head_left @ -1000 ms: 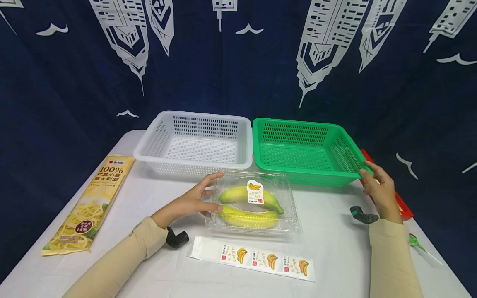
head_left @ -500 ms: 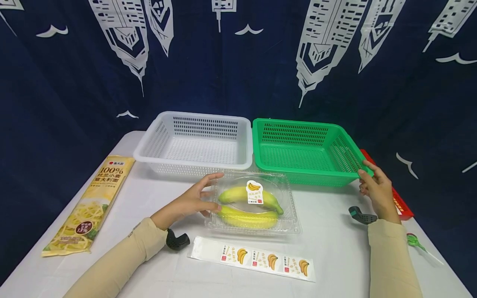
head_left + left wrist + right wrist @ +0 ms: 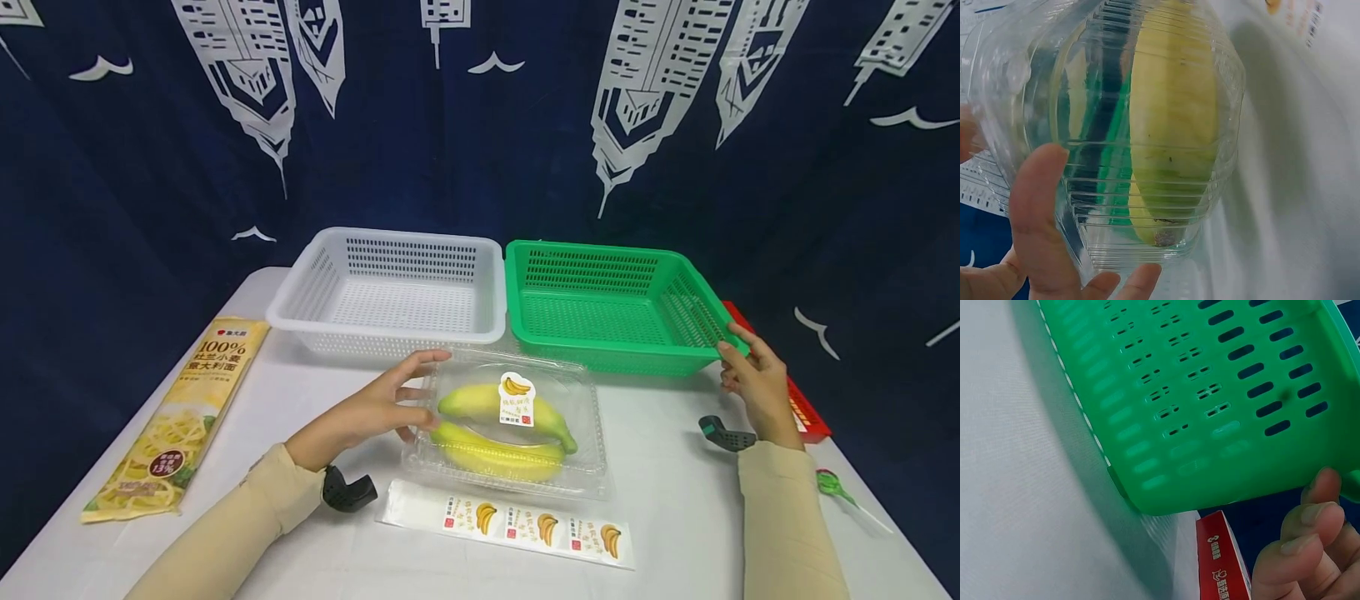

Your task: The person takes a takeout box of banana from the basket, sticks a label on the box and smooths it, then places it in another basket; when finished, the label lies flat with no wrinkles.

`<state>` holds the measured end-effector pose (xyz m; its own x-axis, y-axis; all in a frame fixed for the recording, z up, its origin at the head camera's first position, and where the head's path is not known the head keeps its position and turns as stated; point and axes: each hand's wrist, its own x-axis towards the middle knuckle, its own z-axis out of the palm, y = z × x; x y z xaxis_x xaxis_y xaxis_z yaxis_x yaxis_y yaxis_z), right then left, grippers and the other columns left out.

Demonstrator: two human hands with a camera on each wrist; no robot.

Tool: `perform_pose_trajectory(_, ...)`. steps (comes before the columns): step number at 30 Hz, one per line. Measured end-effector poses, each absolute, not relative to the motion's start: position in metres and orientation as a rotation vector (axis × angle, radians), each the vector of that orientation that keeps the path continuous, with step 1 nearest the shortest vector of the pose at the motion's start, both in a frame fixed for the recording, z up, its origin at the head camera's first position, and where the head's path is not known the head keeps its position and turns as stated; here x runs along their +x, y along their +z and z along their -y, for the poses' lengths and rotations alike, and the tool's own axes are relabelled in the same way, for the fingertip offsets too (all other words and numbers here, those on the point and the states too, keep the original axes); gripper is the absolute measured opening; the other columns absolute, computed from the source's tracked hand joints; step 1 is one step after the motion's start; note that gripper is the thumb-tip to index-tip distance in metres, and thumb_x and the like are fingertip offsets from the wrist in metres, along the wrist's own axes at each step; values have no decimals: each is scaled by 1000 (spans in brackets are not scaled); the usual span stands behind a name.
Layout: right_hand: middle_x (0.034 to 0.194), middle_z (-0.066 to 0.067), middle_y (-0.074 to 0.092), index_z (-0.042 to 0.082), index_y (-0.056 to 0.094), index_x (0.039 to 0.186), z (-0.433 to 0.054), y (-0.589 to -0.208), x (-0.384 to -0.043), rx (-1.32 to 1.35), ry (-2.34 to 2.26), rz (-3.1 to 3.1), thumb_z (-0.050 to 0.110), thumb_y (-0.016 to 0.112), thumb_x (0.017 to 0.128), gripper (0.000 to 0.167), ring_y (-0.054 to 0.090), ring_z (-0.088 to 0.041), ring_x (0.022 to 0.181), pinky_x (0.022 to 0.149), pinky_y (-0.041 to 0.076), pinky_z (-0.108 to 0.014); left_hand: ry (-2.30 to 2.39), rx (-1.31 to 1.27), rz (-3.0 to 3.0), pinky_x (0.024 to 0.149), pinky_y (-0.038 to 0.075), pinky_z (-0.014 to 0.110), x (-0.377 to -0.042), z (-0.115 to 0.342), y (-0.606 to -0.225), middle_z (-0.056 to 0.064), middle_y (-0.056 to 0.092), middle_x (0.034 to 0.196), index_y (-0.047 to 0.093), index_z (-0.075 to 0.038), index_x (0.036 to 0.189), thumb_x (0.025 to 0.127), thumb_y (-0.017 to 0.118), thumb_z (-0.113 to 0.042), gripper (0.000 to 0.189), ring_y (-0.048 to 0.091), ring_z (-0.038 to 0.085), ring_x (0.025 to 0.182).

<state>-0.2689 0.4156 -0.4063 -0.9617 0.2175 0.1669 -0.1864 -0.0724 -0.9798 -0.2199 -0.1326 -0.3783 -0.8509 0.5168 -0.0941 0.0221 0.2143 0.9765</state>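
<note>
My left hand (image 3: 382, 408) grips the left side of a clear plastic clamshell box (image 3: 558, 379), its thumb on the near left edge. Inside lie two yellow bananas, a far banana (image 3: 468, 402) and a near banana (image 3: 495, 457). A white banana label (image 3: 517, 400) is stuck on the lid. In the left wrist view the box (image 3: 1104, 181) is raised and tilted, with a shadow on the cloth beside it. My right hand (image 3: 761, 396) pinches the front right corner of the green basket (image 3: 622, 358) at its rim; in the right wrist view its fingers (image 3: 1310, 515) curl beside the basket wall.
A strip of banana stickers (image 3: 510, 525) lies in front of the box. Left of the green basket stands a white basket (image 3: 390, 340). A spaghetti packet (image 3: 176, 417) lies at far left; a red box (image 3: 810, 412) and a green-headed lollipop (image 3: 831, 482) are at far right.
The clamshell box has shifted slightly towards me and tilted up in my left hand, which has moved a little left. My right hand stays at the green basket's corner.
</note>
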Motion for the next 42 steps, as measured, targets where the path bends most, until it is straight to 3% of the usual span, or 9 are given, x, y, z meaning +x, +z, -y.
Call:
perform_pose_trajectory(6,78,6,65,26,66,137,-414,-407,-271,-26,2118,1930,10,71,105,36,56,-6,63,56,52,-17,1717,548,-2084,69,61,39,-210,135,-365,17,19,175,32,-20,169,88,73,-2,92,32,54,154)
perform_pose_trajectory(15,74,3,64,23,68,135,-411,-407,-275,-7,2142,1879,6,71,105,35,56,-7,59,53,52,-17,1853,562,-2090,67,60,34,-210,134,-341,22,18,175,29,-20,171,86,72,-2,96,27,54,156)
perform_pose_trajectory(21,72,4,64,24,68,134,-409,-407,-275,-36,2125,1879,7,71,105,35,56,-7,58,53,51,-18,1973,579,-2063,68,57,29,-223,125,-323,23,21,175,25,-17,172,86,69,-2,97,34,50,155)
perform_pose_trajectory(29,73,5,64,24,67,135,-407,-408,-274,-51,2111,1880,7,72,105,35,55,-7,57,53,51,-17,2043,516,-2073,72,58,31,-246,104,-305,17,26,174,29,-27,171,88,68,-3,95,45,42,149)
perform_pose_trajectory(35,76,5,65,23,67,137,-407,-409,-272,-47,2103,1884,8,73,104,37,56,-7,57,53,52,-17,2103,477,-2069,74,59,34,-264,87,-300,16,23,175,31,-31,171,89,68,-3,95,68,30,115)
perform_pose_trajectory(38,75,4,65,22,67,136,-408,-409,-272,-42,2107,1875,8,73,104,36,56,-7,57,53,52,-17,2130,462,-2065,74,60,34,-273,80,-299,15,24,175,32,-32,171,90,68,-3,93,71,24,103)
perform_pose_trajectory(42,73,4,65,22,69,135,-409,-410,-271,-27,2124,1855,6,72,104,35,57,-7,57,53,52,-17,2179,431,-2042,74,60,33,-284,69,-300,13,27,175,33,-33,170,90,67,-2,92,66,28,122)
